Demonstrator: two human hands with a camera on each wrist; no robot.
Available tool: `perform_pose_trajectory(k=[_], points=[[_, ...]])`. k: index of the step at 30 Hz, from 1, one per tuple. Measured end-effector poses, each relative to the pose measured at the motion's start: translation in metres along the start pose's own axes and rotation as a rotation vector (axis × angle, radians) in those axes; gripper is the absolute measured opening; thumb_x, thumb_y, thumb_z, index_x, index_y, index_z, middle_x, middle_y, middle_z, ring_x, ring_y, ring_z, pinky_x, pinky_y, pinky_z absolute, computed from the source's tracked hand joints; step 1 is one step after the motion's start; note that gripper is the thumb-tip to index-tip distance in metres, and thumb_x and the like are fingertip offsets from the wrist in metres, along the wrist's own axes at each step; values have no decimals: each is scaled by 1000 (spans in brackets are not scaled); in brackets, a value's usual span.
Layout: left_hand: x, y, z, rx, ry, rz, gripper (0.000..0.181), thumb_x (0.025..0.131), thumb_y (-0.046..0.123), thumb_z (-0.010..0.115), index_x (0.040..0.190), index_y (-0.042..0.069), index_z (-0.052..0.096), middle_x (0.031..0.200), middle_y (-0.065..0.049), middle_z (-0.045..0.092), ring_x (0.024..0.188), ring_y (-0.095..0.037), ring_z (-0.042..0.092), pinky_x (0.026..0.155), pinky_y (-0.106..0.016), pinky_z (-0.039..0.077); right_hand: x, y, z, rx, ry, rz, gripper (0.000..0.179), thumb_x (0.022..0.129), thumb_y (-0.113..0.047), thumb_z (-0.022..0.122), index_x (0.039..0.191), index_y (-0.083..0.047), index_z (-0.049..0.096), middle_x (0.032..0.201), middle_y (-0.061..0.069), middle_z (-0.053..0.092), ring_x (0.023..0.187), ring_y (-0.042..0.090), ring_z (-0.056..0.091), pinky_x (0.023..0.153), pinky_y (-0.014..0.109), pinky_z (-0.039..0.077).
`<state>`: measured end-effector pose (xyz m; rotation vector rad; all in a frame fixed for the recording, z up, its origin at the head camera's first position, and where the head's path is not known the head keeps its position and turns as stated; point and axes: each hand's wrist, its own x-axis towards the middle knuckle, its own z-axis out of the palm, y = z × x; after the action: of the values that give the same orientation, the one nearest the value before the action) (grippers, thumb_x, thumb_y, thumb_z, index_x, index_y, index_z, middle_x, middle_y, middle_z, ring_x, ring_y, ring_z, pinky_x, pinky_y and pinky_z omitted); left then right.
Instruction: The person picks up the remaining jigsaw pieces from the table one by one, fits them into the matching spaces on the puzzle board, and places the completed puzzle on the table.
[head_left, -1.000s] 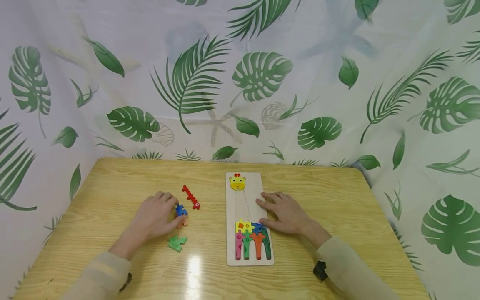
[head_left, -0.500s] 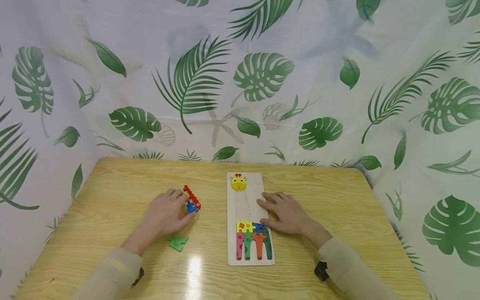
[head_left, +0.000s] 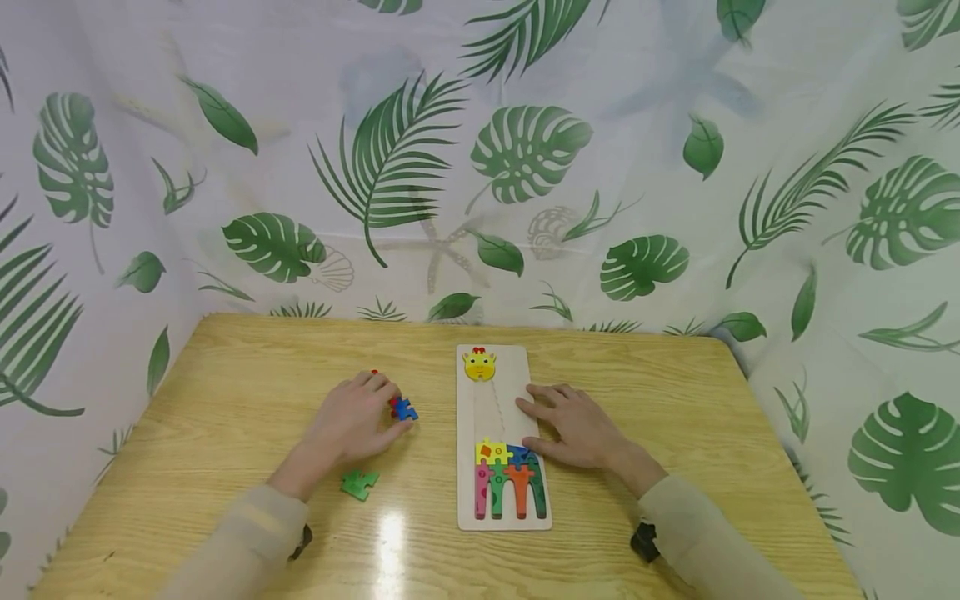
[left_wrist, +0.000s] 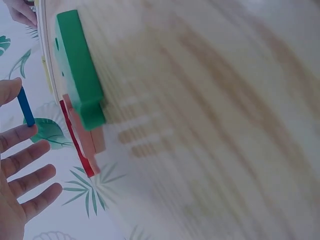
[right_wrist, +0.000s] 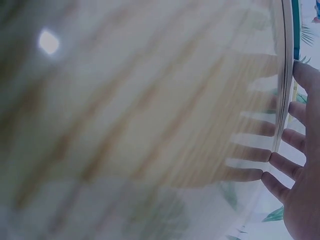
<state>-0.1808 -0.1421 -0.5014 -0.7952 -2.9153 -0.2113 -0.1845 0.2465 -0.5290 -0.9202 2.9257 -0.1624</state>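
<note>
Thumb and index finger of my left hand pinch a blue puzzle piece; in the left wrist view the piece stands edge-on, raised off the table, the other fingers spread. Beneath this hand lies a red puzzle piece, mostly covered. An orange piece shows only in the left wrist view, behind the green piece. My right hand rests with spread fingers at the right edge of a giraffe puzzle board, thumb by the blue body piece.
On the board, a yellow giraffe head sits at the top, with yellow body pieces and several coloured leg pieces at the bottom. A bare neck outline lies between. The wooden table meets a leaf-patterned curtain behind.
My left hand has picked up the blue piece and carried it right, over the red piece, toward the board. The right hand keeps its place at the board's edge.
</note>
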Motion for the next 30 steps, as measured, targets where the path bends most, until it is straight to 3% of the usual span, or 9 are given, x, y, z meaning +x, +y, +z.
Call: perform_pose_trajectory(k=[5, 12, 30], points=[[5, 8, -1, -15, -24, -14, 57, 99, 59, 63, 129, 11, 69, 134, -10, 69, 131, -38, 63, 109, -54, 55, 0, 0, -1, 4, -1, -2, 68, 101, -63, 55, 158, -26, 51, 165, 8, 48, 141, 35, 52, 116, 60, 46], [10, 16, -3, -19, -5, -5, 58, 99, 59, 63, 128, 10, 69, 132, -9, 70, 125, -31, 65, 105, -48, 57, -1, -1, -4, 8, -4, -2, 68, 101, -62, 56, 158, -26, 50, 165, 8, 48, 142, 36, 51, 117, 60, 45], [26, 30, 3, -80, -17, -9, 58, 99, 60, 62, 132, 13, 68, 135, -8, 70, 129, -30, 64, 108, -49, 56, 0, -2, -3, 16, -18, 11, 68, 101, -64, 55, 158, -26, 50, 165, 8, 47, 144, 36, 50, 118, 61, 44]])
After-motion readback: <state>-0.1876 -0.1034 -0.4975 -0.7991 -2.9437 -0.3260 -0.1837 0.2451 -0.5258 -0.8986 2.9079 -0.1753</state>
